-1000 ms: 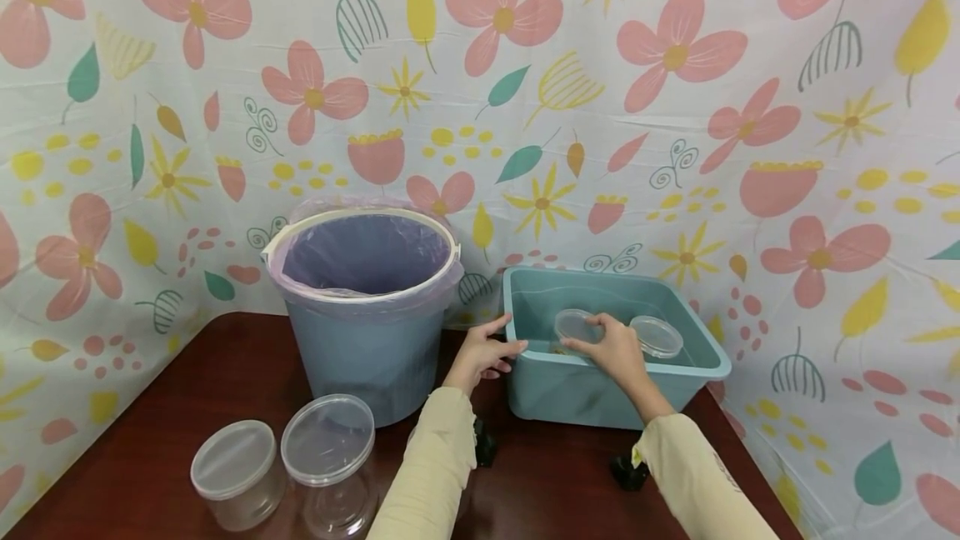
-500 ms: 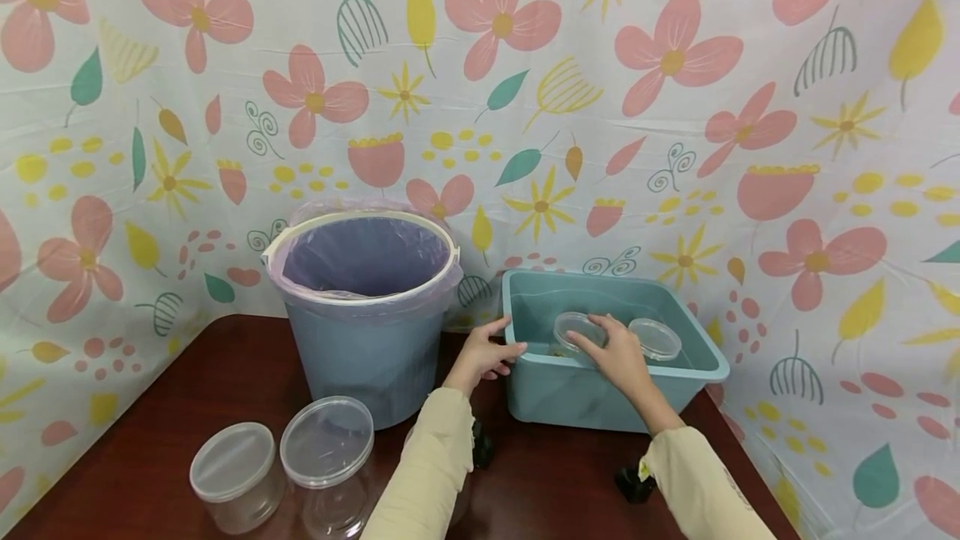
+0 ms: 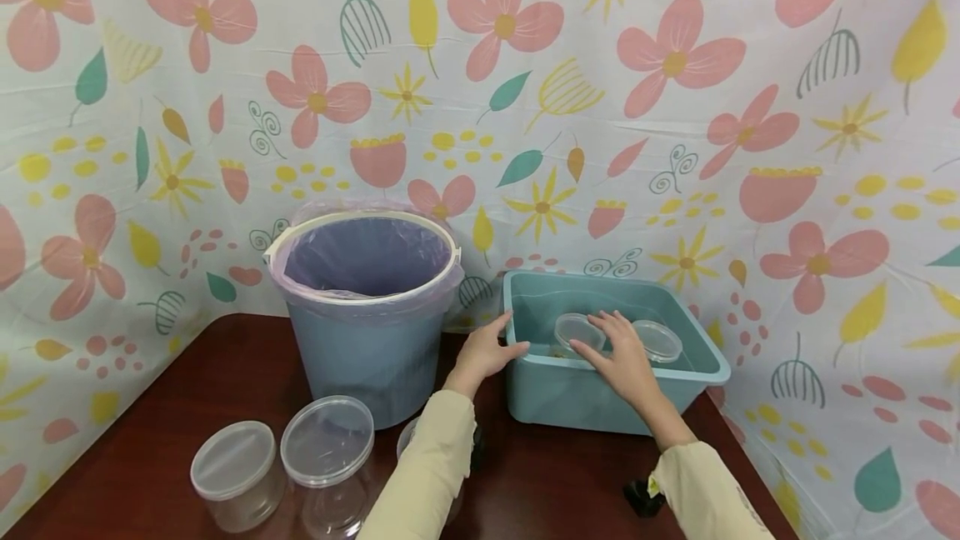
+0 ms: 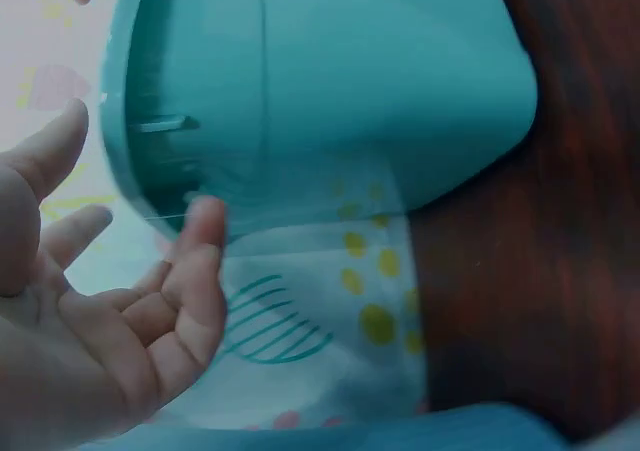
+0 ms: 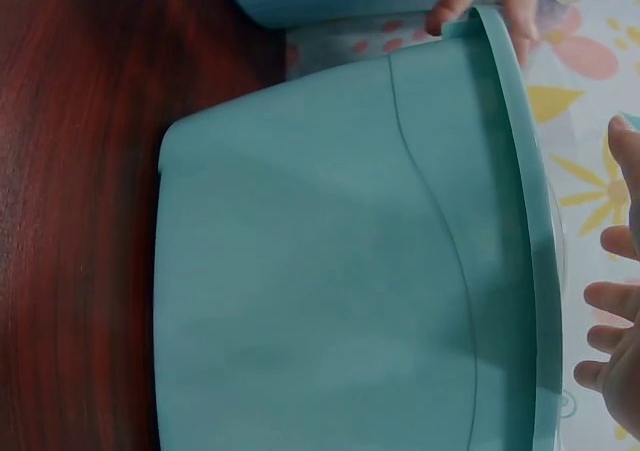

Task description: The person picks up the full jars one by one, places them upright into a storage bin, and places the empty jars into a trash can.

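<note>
A teal plastic basin [image 3: 592, 394] stands at the right of the table. Inside it are two round clear plastic containers, the left one [image 3: 576, 328] and the right one [image 3: 658, 341], whose round tops show over the front rim. My right hand [image 3: 626, 363] hovers over that rim with fingers spread and holds nothing; its fingertips are beside the left container. My left hand [image 3: 482, 357] is at the basin's left corner, fingers relaxed and close to the rim. In the left wrist view its palm [image 4: 120, 341] is turned up and bare.
A blue bucket [image 3: 367, 365] lined with a thin plastic bag stands left of the basin. In front of it are two clear lidded tubs, a short one [image 3: 236, 465] and a taller one [image 3: 330, 448]. Another clear tub [image 3: 407, 435] is mostly behind the left sleeve. A floral cloth [image 3: 480, 107] hangs behind.
My right hand has let go of the left round container and spread its fingers, drawing slightly back. My left hand's fingers have loosened at the basin's corner. The container stays in place.
</note>
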### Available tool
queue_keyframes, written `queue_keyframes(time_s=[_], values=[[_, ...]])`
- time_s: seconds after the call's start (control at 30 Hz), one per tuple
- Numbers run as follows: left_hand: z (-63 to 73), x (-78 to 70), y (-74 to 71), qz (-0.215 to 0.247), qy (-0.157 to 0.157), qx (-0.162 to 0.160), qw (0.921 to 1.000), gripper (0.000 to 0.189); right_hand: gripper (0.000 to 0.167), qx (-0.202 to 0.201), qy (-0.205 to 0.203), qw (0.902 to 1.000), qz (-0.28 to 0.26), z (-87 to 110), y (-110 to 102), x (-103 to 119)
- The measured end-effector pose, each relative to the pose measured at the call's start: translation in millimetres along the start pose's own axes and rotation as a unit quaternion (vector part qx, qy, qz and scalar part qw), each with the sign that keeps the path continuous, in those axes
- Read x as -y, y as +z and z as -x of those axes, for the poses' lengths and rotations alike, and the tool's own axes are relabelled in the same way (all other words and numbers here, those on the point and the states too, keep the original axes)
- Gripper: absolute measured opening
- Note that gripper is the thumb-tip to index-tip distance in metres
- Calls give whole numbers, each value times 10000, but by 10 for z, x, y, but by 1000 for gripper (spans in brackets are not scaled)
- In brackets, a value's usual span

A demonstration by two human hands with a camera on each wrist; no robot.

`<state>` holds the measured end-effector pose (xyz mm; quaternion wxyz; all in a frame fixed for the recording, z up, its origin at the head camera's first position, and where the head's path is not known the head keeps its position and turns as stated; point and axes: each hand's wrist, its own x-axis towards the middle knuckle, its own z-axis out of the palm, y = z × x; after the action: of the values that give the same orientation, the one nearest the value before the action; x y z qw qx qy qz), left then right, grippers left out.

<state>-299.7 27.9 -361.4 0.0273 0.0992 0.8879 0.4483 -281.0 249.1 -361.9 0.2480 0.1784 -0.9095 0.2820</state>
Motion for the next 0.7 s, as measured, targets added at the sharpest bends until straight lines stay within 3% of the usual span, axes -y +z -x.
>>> queue_keyframes(time_s=[0.1, 0.2, 0.3, 0.43, 0.7], values=[[51, -66, -28, -842, 97, -237, 9961, 60, 54, -22, -163, 9998, 69, 29, -8, 17], [107, -111, -49, -1393, 88, -522, 9888, 59, 55, -70, -300, 9995, 114, 58, -14, 26], [166, -133, -62, -1723, 151, -733, 9822, 60, 56, -165, -436, 9989, 104, 81, -27, 32], [257, -162, -70, -2157, 338, -758, 9729, 59, 55, -218, -516, 9984, 48, 105, -48, 43], [507, -263, -100, -2720, 930, -904, 9535, 59, 55, -263, -646, 9976, -47, 138, -87, 98]])
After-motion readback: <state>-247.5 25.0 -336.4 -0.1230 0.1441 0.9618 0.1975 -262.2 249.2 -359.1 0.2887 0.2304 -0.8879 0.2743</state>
